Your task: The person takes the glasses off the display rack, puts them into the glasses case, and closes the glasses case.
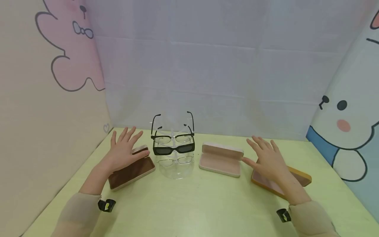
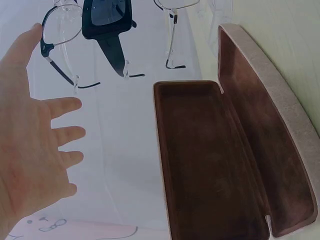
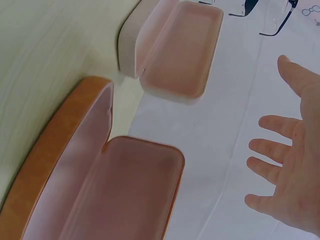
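My left hand is spread, fingers straight, above an open glasses case with a dark brown lining; it holds nothing. My right hand is likewise spread and holds nothing, over an open orange glasses case lined in pink. Between the hands a clear stand bears black half-rim glasses, black sunglasses and thin metal-rimmed glasses, one above another. Just left of the right hand's thumb lies an open pale pink glasses case. Part of the orange case is hidden behind the right hand and forearm.
The pale yellow-green table ends at a light curtain behind the stand. Cartoon-printed walls close in the left and right sides. Each wrist wears a small black device, the left one and the right one.
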`<state>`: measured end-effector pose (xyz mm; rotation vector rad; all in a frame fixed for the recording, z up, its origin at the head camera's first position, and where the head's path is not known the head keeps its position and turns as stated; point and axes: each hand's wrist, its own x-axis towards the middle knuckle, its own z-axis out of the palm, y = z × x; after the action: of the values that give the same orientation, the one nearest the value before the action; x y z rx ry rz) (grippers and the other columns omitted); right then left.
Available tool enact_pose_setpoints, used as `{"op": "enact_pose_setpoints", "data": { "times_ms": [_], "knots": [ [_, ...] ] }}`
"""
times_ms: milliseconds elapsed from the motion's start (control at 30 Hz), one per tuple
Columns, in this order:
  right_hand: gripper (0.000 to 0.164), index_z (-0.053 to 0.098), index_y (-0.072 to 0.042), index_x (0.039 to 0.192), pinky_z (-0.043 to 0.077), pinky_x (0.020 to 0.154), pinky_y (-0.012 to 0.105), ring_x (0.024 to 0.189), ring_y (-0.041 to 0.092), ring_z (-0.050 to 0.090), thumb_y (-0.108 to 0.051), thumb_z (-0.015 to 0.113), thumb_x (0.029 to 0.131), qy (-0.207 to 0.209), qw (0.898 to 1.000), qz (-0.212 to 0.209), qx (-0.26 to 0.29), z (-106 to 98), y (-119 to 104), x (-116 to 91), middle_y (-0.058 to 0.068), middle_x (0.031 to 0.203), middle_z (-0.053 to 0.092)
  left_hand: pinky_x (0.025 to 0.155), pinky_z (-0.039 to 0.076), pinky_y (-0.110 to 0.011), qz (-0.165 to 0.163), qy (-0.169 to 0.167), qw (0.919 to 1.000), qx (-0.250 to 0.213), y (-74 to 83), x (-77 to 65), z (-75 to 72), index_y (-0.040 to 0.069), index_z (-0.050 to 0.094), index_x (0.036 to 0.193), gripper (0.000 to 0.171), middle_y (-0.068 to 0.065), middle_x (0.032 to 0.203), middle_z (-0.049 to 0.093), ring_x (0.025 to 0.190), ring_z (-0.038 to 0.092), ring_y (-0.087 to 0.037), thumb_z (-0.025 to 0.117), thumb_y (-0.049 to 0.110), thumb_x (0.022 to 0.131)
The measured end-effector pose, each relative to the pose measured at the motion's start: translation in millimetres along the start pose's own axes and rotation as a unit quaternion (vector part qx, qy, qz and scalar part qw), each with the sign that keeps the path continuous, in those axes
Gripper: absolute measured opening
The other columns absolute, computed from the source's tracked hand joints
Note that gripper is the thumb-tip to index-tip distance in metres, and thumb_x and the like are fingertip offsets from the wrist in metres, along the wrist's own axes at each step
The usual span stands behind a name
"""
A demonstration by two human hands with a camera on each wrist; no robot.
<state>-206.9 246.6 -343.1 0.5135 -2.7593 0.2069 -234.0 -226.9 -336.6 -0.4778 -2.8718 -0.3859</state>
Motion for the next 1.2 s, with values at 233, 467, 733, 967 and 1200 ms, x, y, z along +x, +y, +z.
{"op": "enact_pose_setpoints", "data": {
  "times_ms": [233, 467, 733, 967, 1200],
  "knots": [
    [0.059, 0.047, -0.005, 0.130, 0.022, 0.103, 0.054, 0.117, 0.036, 0.046, -0.043, 0.058, 0.086, 0.025, 1.000, -0.018, -0.002, 8.2, -15.1, 13.2, 0.016, 0.126, 0.053, 0.106, 0.002, -0.058, 0.015, 0.035, 0.9991, -0.020, -0.8, 3.5, 0.6, 0.007, 0.039, 0.137, 0.071, -0.016, 0.146, 0.028, 0.135, 0.019, -0.038, 0.049, 0.055, 0.086],
    [0.051, 0.052, -0.006, 0.125, 0.028, 0.102, 0.050, 0.109, 0.032, 0.054, -0.037, 0.059, 0.086, 0.049, 0.998, -0.035, 0.017, 16.2, -34.5, 28.2, 0.013, 0.117, 0.060, 0.104, 0.019, -0.052, 0.010, 0.091, 0.9955, -0.027, 5.0, 6.7, 3.5, 0.005, 0.055, 0.124, 0.057, -0.015, 0.133, 0.047, 0.123, 0.040, -0.035, 0.048, 0.050, 0.089],
    [0.045, 0.056, -0.007, 0.121, 0.034, 0.098, 0.046, 0.098, 0.026, 0.059, -0.035, 0.061, 0.086, 0.080, 0.994, -0.051, 0.050, 23.6, -52.0, 43.5, 0.006, 0.104, 0.065, 0.091, 0.036, -0.050, -0.022, 0.133, 0.9888, -0.063, 10.9, 10.8, 4.9, 0.008, 0.064, 0.110, 0.047, -0.012, 0.112, 0.061, 0.105, 0.054, -0.032, 0.045, 0.047, 0.092],
    [0.039, 0.058, -0.006, 0.118, 0.044, 0.087, 0.046, 0.102, 0.029, 0.057, -0.030, 0.060, 0.087, 0.104, 0.985, -0.040, 0.129, 23.9, -67.4, 58.6, 0.010, 0.109, 0.063, 0.073, 0.046, -0.043, -0.047, 0.160, 0.9808, -0.101, 15.4, 11.9, 9.2, 0.009, 0.066, 0.104, 0.041, -0.009, 0.105, 0.064, 0.091, 0.059, -0.027, 0.046, 0.042, 0.093],
    [0.037, 0.056, -0.005, 0.121, 0.045, 0.086, 0.044, 0.106, 0.027, 0.055, -0.025, 0.057, 0.089, 0.084, 0.976, -0.025, 0.199, 26.2, -82.0, 73.9, 0.012, 0.115, 0.059, 0.072, 0.046, -0.043, -0.083, 0.160, 0.9748, -0.131, 20.0, 17.2, 13.7, 0.007, 0.066, 0.103, 0.046, -0.009, 0.097, 0.064, 0.087, 0.059, -0.027, 0.042, 0.046, 0.093]
  ]
}}
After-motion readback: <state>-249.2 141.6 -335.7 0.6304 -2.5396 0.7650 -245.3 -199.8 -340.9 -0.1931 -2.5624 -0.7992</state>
